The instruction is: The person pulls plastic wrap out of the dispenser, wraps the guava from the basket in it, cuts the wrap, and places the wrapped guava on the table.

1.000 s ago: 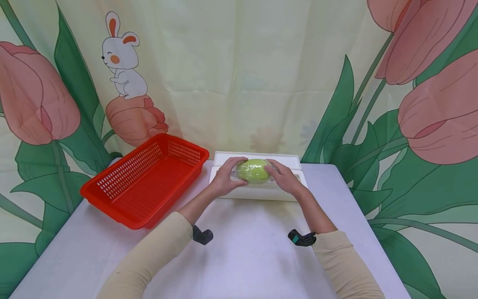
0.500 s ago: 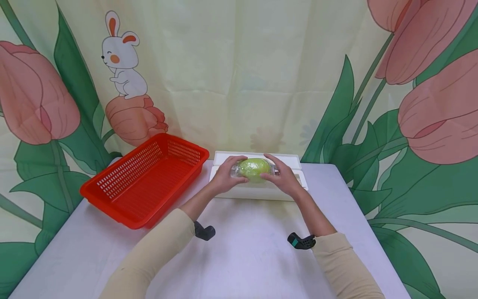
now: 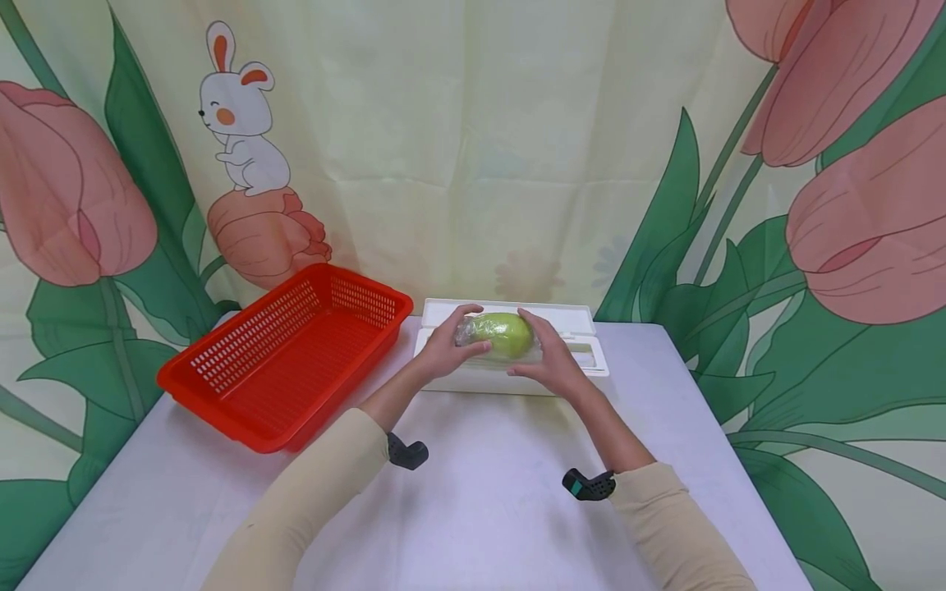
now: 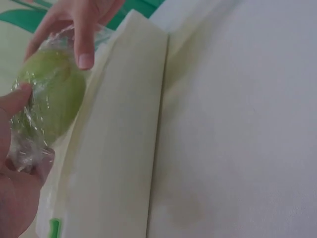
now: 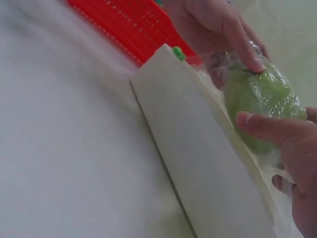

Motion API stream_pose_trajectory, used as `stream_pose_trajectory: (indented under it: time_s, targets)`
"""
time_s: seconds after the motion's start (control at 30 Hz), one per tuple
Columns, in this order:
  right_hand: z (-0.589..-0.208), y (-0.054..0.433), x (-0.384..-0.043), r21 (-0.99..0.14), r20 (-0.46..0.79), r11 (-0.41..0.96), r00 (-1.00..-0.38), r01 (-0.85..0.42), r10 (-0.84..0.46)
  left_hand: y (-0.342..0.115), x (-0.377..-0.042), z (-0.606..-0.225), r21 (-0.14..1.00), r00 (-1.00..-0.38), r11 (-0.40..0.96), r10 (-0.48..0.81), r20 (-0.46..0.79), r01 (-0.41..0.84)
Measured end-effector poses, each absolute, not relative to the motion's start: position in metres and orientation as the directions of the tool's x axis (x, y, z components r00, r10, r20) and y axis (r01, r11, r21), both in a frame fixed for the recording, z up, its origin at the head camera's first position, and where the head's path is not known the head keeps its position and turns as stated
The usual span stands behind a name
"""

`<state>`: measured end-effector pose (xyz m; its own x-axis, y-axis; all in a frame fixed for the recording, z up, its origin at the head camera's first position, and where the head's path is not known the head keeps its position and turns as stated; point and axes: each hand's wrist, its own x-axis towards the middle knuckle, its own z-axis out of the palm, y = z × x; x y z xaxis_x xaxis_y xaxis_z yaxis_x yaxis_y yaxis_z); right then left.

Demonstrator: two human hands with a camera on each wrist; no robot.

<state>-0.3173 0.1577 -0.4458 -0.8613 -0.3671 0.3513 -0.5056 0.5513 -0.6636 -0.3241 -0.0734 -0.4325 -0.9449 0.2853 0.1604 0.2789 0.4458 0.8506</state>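
Beige sleeves [image 3: 332,484], two, yours, nearest. Your left hand [image 3: 442,349], 12 o'clock: thumb and fingers clamped on the left end of a film-wrapped green fruit [image 3: 510,333]. Your right hand [image 3: 554,359], just past 12: curved about the fruit's right end, thumb and fingers apart; whether it grips cannot be told. Fruit's place: above a white box [image 3: 488,383], 12 o'clock, lid [image 3: 528,313] open. Red basket [image 3: 355,373], slotted walls, 11 o'clock. Tulip-printed curtain [image 3: 539,164], farthest.
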Motion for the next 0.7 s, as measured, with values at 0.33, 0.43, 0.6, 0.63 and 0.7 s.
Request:
stream_pose_trajectory:
  time_s: [0.33, 0.43, 0.6, 0.63, 0.7]
  targets:
    - [-0.4535, 0.1547, -0.3213, -0.671, 0.323, 0.575, -0.882, -0.468, -0.342, -0.0720, -0.3228, -0.4358, 0.842, -0.963, 0.499, 0.253, 0.087, 0.207]
    - [-0.4546, 0.1538, -0.3223, -0.674, 0.313, 0.581, -0.889, -0.456, -0.335, -0.0716, -0.3234, -0.4371, 0.838, -0.968, 0.512, 0.242, 0.068, 0.187]
    - [-0.4550, 0.1532, -0.3233, -0.667, 0.319, 0.584, -0.885, -0.463, -0.338, -0.0716, -0.3253, -0.4397, 0.830, -0.967, 0.521, 0.240, 0.084, 0.201]
    - [-0.4549, 0.1532, -0.3233, -0.667, 0.319, 0.584, -0.886, -0.463, -0.337, -0.0719, -0.3256, -0.4401, 0.832, -0.966, 0.513, 0.242, 0.095, 0.210]
    - [-0.4547, 0.1530, -0.3235, -0.670, 0.314, 0.585, -0.888, -0.458, -0.336, -0.0729, -0.3261, -0.4409, 0.839, -0.962, 0.493, 0.248, 0.117, 0.229]
